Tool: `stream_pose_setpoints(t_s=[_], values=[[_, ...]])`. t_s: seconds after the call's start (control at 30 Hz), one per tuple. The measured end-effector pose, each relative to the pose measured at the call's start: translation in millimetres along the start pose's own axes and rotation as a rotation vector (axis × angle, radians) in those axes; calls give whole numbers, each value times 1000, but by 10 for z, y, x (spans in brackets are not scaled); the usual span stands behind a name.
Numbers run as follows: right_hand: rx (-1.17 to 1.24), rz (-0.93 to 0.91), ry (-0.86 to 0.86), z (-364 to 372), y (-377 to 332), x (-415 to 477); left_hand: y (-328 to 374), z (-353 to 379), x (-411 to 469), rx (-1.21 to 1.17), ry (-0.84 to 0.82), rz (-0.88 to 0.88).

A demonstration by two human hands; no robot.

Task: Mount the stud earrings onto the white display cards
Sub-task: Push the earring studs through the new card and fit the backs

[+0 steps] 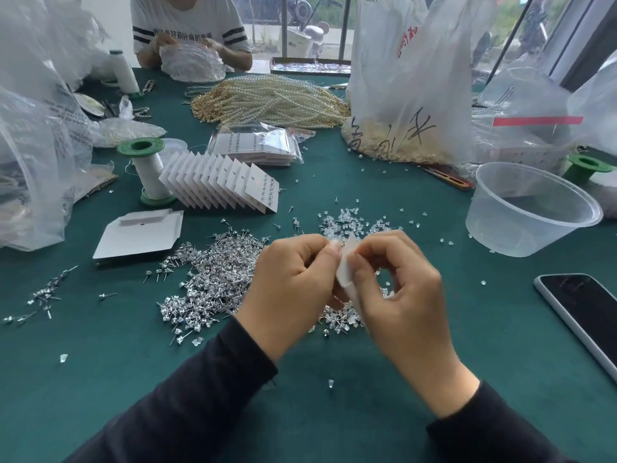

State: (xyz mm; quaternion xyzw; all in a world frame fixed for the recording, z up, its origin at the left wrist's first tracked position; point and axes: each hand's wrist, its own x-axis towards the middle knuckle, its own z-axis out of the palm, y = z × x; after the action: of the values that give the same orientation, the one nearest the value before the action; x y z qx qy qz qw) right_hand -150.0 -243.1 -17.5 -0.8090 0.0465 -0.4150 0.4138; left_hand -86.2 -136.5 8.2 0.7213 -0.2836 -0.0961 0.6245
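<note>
Card in hand: a white display card (345, 267) is held edge-on above the table, between the two hands, so its face is hardly visible. The left hand (293, 279) has its fingers curled and pinches the card's upper edge; the right hand (400, 289) curls round the other side and grips it too. Whether either hand also pinches a stud or a back cannot be made out (the fingertips hide that spot).

Under and to the left of the hands lies a loose pile of stud earrings (213, 272), partly covered by the wrists. Just beyond the hands is a scatter of clear earring backs (350, 222).

Farther back, a fanned row of filled cards (220, 185) stands leaning, with a flat stack of blank cards (140, 237) near it on the left and a green-capped thread spool (150, 168) behind. A clear plastic tub (531, 212) sits to the right; a phone (584, 319) is cut off by the right edge. Pearl strands (267, 98) are heaped at the far side, where another person (190, 28), seen only from the shoulders down, handles a clear bag. All rests on a green tablecloth (334, 396).
</note>
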Motion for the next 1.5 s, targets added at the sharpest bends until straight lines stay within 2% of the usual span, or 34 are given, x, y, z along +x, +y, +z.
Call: stream_pose_setpoints(t_s=[0.07,0.13,0.2,0.23,0.33,0.47,0.6,0.67,0.73,0.9,0.97,1.03,1.13,1.23,1.4,1.5], values=[[132,117,39,-75,18,46,31,-106,12,53,-126,64],[433,314,76,-147,8,90,-13,-217,1,348,-208,171],[761,542,79,-198,25,123,-93,-268,-59,633,-325,198],[894,646,63,-215,44,137,-132,-260,-90,703,-389,185],[1045,838,-17,-249,91,167,-196,-195,-121,806,-438,181],[1127,964,-158,-272,84,178,-206,-185,-96,718,-392,234],[1220,1102,-287,-273,86,160,-74,-229,-100,150,-348,38],[1259,1121,-302,-254,83,142,-40,-265,-83,-19,-303,-30],[1311,1104,-299,-241,63,140,-32,-293,-57,-45,-251,-49],[1428,1033,-361,-237,37,163,-91,-337,-4,210,-67,47],[1445,999,-346,-247,44,161,-94,-350,7,176,-22,41],[1403,974,-318,-255,32,156,-89,-355,9,168,57,47],[1310,990,-277,-257,-2,154,-75,-359,-2,343,161,111],[1259,1041,-271,-267,-2,150,-20,-336,-30,194,65,57],[1140,998,-425,-234,-8,117,37,-317,-61,-209,-116,-79],[1116,953,-448,-221,-31,114,27,-305,-62,-207,-117,-53]])
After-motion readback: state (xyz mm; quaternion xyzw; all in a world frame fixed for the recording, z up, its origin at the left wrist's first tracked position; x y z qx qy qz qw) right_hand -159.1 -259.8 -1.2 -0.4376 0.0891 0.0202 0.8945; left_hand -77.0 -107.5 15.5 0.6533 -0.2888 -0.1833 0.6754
